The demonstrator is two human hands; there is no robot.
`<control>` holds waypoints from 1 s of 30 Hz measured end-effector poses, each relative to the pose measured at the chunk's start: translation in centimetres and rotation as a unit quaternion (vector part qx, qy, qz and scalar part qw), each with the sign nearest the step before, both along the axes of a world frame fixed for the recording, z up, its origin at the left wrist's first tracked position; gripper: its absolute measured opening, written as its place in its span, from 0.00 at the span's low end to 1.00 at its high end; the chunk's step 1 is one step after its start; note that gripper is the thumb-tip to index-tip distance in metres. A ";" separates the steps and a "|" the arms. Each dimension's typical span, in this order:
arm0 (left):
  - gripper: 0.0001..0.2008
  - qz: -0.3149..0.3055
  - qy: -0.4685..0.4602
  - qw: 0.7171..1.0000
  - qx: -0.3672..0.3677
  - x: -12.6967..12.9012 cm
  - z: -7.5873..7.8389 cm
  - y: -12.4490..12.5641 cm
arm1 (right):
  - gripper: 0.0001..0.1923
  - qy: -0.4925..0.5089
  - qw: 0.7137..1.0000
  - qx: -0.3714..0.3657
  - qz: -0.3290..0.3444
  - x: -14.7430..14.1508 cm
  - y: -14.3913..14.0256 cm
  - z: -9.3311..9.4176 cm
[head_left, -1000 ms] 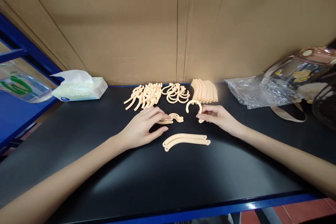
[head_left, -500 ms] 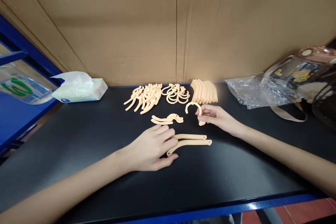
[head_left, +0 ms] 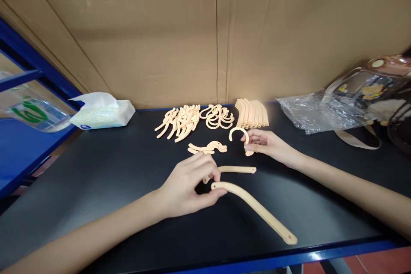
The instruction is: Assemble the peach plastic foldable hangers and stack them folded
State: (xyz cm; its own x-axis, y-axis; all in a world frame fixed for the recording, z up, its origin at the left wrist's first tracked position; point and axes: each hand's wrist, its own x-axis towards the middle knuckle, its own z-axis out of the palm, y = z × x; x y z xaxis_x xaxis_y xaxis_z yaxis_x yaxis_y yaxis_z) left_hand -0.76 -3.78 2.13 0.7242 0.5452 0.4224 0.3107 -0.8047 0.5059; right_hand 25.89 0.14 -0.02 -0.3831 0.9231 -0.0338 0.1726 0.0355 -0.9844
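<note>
Between thumb and fingertips, my left hand [head_left: 189, 184] pinches one end of a beige curved hanger arm [head_left: 257, 206], whose other end points toward the table's front edge. Behind it, a second curved arm [head_left: 239, 169] lies on the table, partly hidden by my left fingers. Farther right, my right hand [head_left: 265, 143] grips a hanger hook [head_left: 239, 130] by its straight end, with the round part up and to the left. Two small wavy pieces and a hook-like piece [head_left: 213, 146] lie together just beyond my left hand.
Along the back of the black table [head_left: 135, 171] lie a heap of wavy pieces [head_left: 183, 120], a pile of hooks [head_left: 218, 116] and a row of curved arms [head_left: 252, 113]. A tissue pack [head_left: 109, 114] stands at left; a clear plastic bag [head_left: 311, 111] and a transparent backpack [head_left: 369, 87] sit at right.
My left hand has taken hold of the nearer curved arm and lifted it, swinging its far end toward the front edge. My right hand still holds the hook in nearly the same place.
</note>
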 end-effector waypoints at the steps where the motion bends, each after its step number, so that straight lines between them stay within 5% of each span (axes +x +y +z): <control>1: 0.07 0.013 -0.047 0.994 -0.095 0.0 0.2 0.1 | 0.15 0.010 1.000 -0.010 0.002 0.1 0.0 0.0; 5: 0.12 0.049 -0.208 0.892 -0.397 -0.1 0.6 0.8 | 0.16 0.042 0.998 -0.049 0.016 0.2 -0.1 0.2; 8: 0.14 0.055 -0.276 0.819 -0.500 -0.1 0.5 1.3 | 0.16 0.054 0.995 -0.080 0.034 -0.1 -0.6 0.6; 11: 0.13 0.072 -0.285 0.791 -0.537 -0.1 0.4 1.4 | 0.16 0.049 0.993 -0.096 0.048 -0.5 -1.2 0.7; 15: 0.17 0.127 -0.186 0.862 -0.454 -0.2 0.4 1.0 | 0.13 0.053 0.992 -0.097 0.065 -0.8 -1.6 0.6; 20: 0.13 0.169 0.007 0.969 -0.181 -0.7 -0.2 0.7 | 0.15 0.050 0.991 -0.101 0.068 -0.8 -1.4 0.6; 25: 0.15 0.098 0.098 0.990 0.038 -0.8 -1.5 1.0 | 0.16 0.039 0.991 -0.103 0.079 -0.8 -1.3 0.6; 30: 0.14 0.084 0.103 0.987 0.087 -0.8 -1.9 1.4 | 0.16 0.048 0.989 -0.118 0.077 -0.8 -1.3 0.7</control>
State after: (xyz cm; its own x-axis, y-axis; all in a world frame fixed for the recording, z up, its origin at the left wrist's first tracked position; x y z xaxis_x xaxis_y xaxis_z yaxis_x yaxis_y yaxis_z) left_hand -1.53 -2.43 0.23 0.7100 0.5969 0.3736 0.5284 -0.8023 0.2776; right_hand 25.07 -1.13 0.63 -0.5297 0.8245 -0.1991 0.0889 -0.1795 -0.9797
